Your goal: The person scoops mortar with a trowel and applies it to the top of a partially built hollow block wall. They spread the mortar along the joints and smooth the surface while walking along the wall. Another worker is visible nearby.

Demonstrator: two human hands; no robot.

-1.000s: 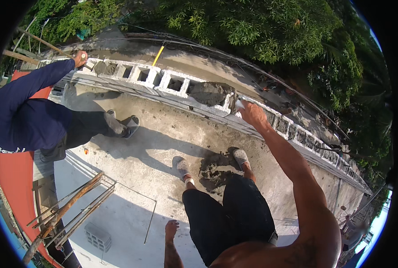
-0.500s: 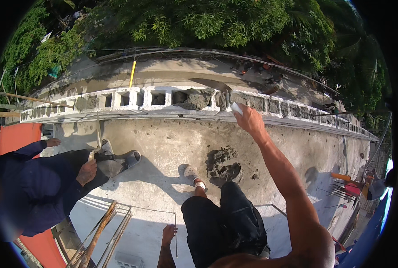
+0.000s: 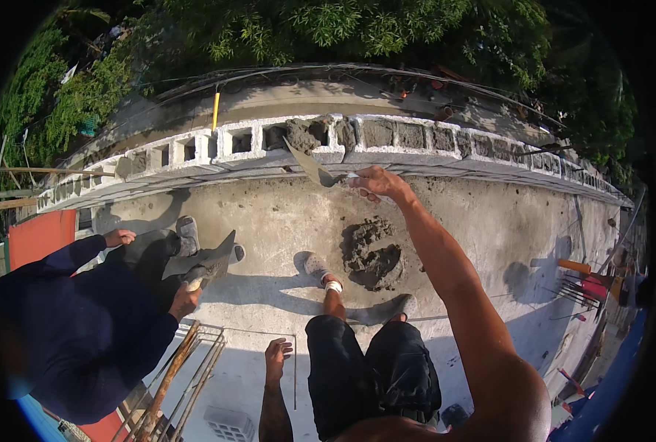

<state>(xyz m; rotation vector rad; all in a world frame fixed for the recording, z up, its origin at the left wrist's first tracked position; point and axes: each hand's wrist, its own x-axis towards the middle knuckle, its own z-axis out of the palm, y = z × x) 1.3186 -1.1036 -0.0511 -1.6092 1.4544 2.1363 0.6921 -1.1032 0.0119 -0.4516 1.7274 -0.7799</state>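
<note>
Gripping a flat, pointed metal trowel [image 3: 311, 168], right fingers [image 3: 364, 184]; left fingers [image 3: 281, 345] loosely curled

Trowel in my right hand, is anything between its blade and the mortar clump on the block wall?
Nothing visible. The trowel in your right hand shows its tip beside the mortar clump, near the block wall; I can't tell whether they touch.

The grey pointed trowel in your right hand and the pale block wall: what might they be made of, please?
Grey pointed trowel: probably dull steel, given its thin, faintly reflective blade. Pale block wall: likely matte concrete, given its rough, hollow blocks.
</note>
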